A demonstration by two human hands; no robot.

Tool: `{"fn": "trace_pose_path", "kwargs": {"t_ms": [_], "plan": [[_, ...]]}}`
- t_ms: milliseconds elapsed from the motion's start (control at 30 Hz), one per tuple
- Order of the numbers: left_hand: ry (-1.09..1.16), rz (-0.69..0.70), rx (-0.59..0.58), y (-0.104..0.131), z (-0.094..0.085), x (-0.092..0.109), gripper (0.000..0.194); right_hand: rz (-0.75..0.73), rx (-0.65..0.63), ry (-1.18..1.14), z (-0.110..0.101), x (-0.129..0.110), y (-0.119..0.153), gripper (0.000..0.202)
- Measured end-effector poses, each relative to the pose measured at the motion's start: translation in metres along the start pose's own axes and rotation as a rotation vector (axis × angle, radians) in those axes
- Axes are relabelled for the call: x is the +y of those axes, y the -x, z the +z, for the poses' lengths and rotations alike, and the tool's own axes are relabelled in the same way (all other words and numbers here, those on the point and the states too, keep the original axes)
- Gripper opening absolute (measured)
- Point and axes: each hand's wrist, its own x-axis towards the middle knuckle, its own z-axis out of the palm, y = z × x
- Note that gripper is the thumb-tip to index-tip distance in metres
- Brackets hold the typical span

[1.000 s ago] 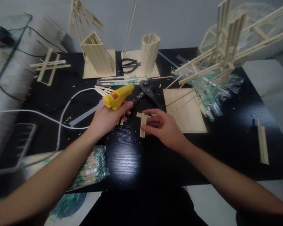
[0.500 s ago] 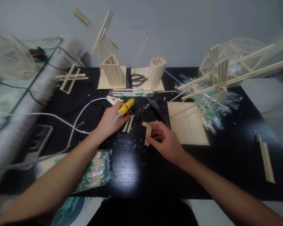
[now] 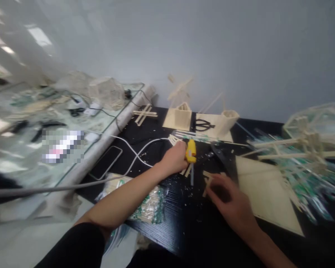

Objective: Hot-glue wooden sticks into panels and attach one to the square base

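Note:
My left hand (image 3: 175, 158) is closed on a yellow glue gun (image 3: 191, 150), with a translucent glue stick hanging from its back end. Short wooden strips (image 3: 187, 170) lie on the black table just below that hand. My right hand (image 3: 231, 197) pinches a small group of short wooden sticks (image 3: 207, 183) between thumb and fingers; motion blurs their edges. Dark pliers (image 3: 222, 156) lie behind the right hand. More short sticks (image 3: 173, 138) are partly hidden behind the left hand.
A flat wooden panel (image 3: 265, 190) lies at the right, beside stick frames and plastic wrappers (image 3: 298, 186). Two stick towers (image 3: 182, 116) stand at the back. A packet of sticks (image 3: 147, 206), a phone (image 3: 107, 162) and a white cable (image 3: 131, 163) are at the left.
The view has swung left, showing more of the glass-topped table. The glue gun has turned in my left hand, its glue stick now pointing down toward me. My right hand keeps its sticks.

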Motion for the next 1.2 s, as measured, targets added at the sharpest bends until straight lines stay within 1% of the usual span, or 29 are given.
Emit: {"fn": "trace_pose_path", "kwargs": {"t_ms": [67,200,267,367,467,533,600,633,667,700,733,767,800,867,933,967,1000,1067,1100,1133,1200], "plan": [[-0.032,0.015,-0.011,-0.001,0.000,-0.001,0.032,0.021,-0.013,0.004,0.000,0.001,-0.002,0.030],[-0.092,0.061,-0.043,-0.001,-0.006,0.003,0.035,0.060,0.038,-0.040,-0.001,-0.002,-0.006,0.035],[-0.125,0.106,-0.056,0.000,-0.011,0.007,0.031,0.084,0.052,-0.088,0.000,-0.005,-0.008,0.036],[-0.165,0.162,-0.039,0.002,-0.019,0.013,0.026,0.134,0.073,-0.141,0.002,-0.009,-0.009,0.039],[-0.173,0.200,0.003,0.007,-0.031,0.022,0.026,0.187,0.077,-0.188,0.003,-0.013,-0.010,0.044],[-0.154,0.241,0.022,0.014,-0.042,0.031,0.024,0.217,0.076,-0.219,0.004,-0.013,-0.011,0.047],[-0.109,0.323,0.014,0.024,-0.056,0.043,0.020,0.241,0.075,-0.233,0.004,-0.013,-0.011,0.049],[-0.028,0.402,-0.025,0.030,-0.063,0.049,0.018,0.248,0.076,-0.237,0.004,-0.012,-0.011,0.049],[0.064,0.449,-0.076,0.038,-0.069,0.054,0.018,0.252,0.076,-0.240,0.004,-0.010,-0.011,0.048],[0.135,0.497,-0.164,0.047,-0.074,0.058,0.018,0.252,0.076,-0.241,0.004,-0.008,-0.010,0.047],[0.191,0.526,-0.227,0.057,-0.078,0.060,0.016,0.251,0.076,-0.239,0.004,-0.006,-0.010,0.046],[0.238,0.557,-0.304,0.068,-0.081,0.060,0.014,0.249,0.075,-0.233,0.004,-0.004,-0.010,0.047],[0.275,0.573,-0.378,0.079,-0.081,0.057,0.014,0.249,0.077,-0.223,0.004,-0.002,-0.009,0.049],[0.415,0.563,-0.554,0.102,-0.078,0.042,0.017,0.260,0.079,-0.201,0.003,0.000,-0.008,0.054],[0.580,0.543,-0.758,0.124,-0.073,0.019,0.023,0.265,0.081,-0.200,0.003,0.001,-0.007,0.060],[0.627,0.521,-0.848,0.135,-0.073,0.005,0.026,0.261,0.080,-0.208,0.003,0.001,-0.007,0.061],[0.690,0.507,-0.951,0.145,-0.076,-0.009,0.029,0.252,0.079,-0.219,0.003,0.001,-0.006,0.061],[0.780,0.444,-1.093,0.164,-0.088,-0.038,0.031,0.231,0.077,-0.230,0.004,0.002,-0.006,0.060],[0.801,0.380,-1.074,0.174,-0.098,-0.052,0.031,0.224,0.077,-0.228,0.004,0.003,-0.006,0.060],[0.804,0.312,-1.021,0.183,-0.109,-0.065,0.029,0.220,0.078,-0.223,0.004,0.003,-0.005,0.060],[0.808,0.185,-0.880,0.202,-0.131,-0.091,0.023,0.224,0.075,-0.211,0.005,0.004,-0.005,0.062]]}}
